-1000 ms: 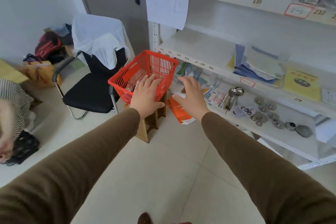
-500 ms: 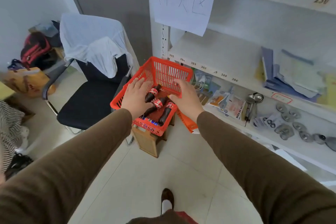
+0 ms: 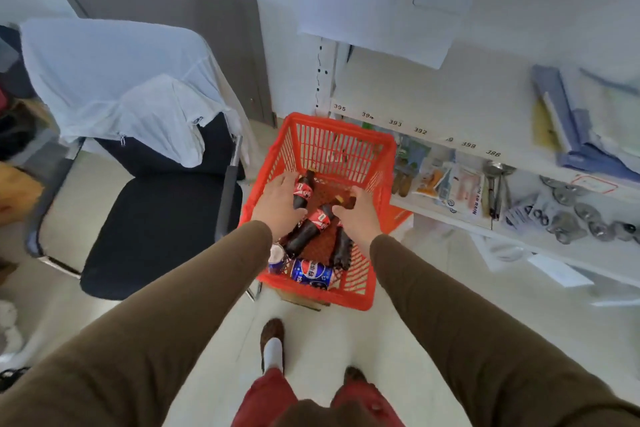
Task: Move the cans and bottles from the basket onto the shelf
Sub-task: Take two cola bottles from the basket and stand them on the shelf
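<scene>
The red plastic basket (image 3: 341, 124) stands on a low stool in front of me, beside the white shelf (image 3: 408, 100). Inside lie cola bottles with red labels and two blue cans (image 3: 310, 273) at the near end. My left hand (image 3: 275, 206) is in the basket, its fingers wrapped round one cola bottle (image 3: 304, 191). A second cola bottle (image 3: 310, 229) lies between my hands. A third (image 3: 343, 251) lies under my right wrist. My right hand (image 3: 358, 218) curls over a small dark object with a yellowish tip, mostly hidden.
A black chair (image 3: 162, 222) draped with a white cloth (image 3: 117, 87) stands left of the basket. A paper sign (image 3: 381, 0) hangs over the shelf post. The lower shelf holds packets and metal spoons (image 3: 496, 184). Blue folders (image 3: 568, 128) lie on the shelf's right part.
I have stepped closer and the view now looks down into the basket. Both hands went from its near rim down inside; the left closed on a cola bottle.
</scene>
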`<state>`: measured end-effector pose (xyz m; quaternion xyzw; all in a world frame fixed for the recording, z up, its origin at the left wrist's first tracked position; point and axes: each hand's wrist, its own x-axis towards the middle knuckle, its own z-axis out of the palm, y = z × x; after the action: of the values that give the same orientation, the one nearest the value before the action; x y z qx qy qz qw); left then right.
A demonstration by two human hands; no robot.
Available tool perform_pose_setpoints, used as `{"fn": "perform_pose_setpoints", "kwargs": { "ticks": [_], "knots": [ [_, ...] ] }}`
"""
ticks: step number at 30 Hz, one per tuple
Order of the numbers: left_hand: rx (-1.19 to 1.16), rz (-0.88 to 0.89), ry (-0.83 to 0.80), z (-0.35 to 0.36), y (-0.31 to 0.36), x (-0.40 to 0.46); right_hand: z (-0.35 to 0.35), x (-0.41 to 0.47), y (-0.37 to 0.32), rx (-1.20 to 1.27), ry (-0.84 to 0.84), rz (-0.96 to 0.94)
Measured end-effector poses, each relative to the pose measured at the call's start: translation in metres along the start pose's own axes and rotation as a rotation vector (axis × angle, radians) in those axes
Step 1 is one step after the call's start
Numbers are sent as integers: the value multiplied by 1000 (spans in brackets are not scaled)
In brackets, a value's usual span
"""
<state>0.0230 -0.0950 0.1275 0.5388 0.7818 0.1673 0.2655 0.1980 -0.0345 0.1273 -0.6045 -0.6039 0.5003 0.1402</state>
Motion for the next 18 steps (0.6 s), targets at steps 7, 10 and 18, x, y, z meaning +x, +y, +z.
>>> {"fn": "perform_pose_setpoints", "kwargs": {
  "ticks": [7, 10, 18],
  "knots": [
    [-18, -36, -206, 42, -39, 65, 53, 42, 43, 47, 110, 268],
    [-38, -91, -241, 63, -52, 86, 71, 57, 61, 74, 139, 327],
    [-77, -238, -264, 116, -85, 131, 104, 104, 107, -1, 161, 499]
  ]
}}
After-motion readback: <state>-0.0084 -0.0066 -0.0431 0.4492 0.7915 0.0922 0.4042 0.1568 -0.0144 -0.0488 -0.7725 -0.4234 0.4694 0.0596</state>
